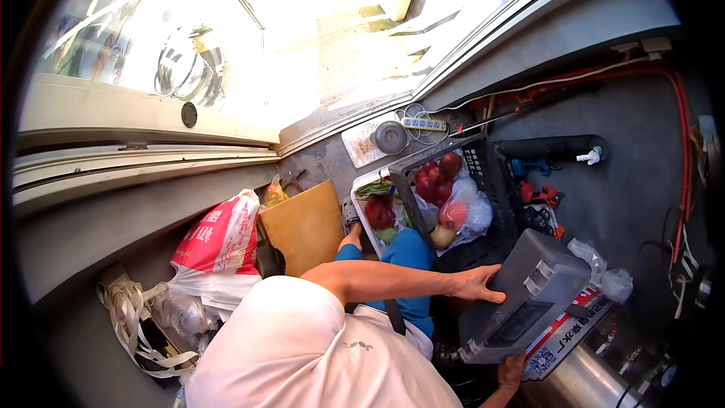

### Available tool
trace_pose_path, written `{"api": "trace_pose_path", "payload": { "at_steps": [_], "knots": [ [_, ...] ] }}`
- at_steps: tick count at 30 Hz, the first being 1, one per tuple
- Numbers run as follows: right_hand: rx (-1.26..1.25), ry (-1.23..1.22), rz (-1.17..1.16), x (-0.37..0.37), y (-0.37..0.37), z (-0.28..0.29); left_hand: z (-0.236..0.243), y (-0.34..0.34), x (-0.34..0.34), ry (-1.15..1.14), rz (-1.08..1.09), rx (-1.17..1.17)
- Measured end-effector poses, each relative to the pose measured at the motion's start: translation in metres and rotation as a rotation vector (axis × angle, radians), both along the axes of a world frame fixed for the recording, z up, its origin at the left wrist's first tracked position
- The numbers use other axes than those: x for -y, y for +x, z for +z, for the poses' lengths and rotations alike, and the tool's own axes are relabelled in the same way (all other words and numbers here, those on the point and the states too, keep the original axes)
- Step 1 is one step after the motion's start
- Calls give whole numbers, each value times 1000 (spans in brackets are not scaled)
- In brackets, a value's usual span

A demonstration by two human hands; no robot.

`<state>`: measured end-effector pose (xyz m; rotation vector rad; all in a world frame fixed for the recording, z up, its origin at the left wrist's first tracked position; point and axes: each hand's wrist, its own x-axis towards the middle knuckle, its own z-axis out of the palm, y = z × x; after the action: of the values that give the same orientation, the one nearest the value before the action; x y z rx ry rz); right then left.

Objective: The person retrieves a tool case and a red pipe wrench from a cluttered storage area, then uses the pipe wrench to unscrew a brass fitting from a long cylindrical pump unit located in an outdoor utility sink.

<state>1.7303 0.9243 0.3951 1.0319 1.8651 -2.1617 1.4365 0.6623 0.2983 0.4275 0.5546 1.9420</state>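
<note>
A grey translucent plastic case (507, 316) with light latches is tilted up at my right side. My left hand (480, 284) grips its upper left edge, thumb laid over the lid side. Below, my right hand (512, 370) holds the case's lower edge; part of that hand is cut off from sight by the case. Directly behind and beneath the case lies a white, red and black printed box or board (563, 344). Clear crumpled plastic bags (604, 272) sit against its far corner.
Ahead stand a black crate (489, 153) of red fruit and a white box (361, 181) of vegetables. Farther right are a black pipe (547, 146) and a blue tool (531, 167). A wooden board (302, 230) and red-white bag (219, 242) stand left. A metal cylinder (585, 381) lies lower right.
</note>
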Motion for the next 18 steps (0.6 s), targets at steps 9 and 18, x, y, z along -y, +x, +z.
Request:
{"api": "trace_pose_path", "payload": {
  "at_steps": [9, 18],
  "knots": [
    [-106, -107, 25, 29, -40, 27, 51, -28, 24, -94, -80, -196],
    [-173, 60, 118, 100, -199, -7, 57, -155, 142, -246, -26, -169]
  ]
}}
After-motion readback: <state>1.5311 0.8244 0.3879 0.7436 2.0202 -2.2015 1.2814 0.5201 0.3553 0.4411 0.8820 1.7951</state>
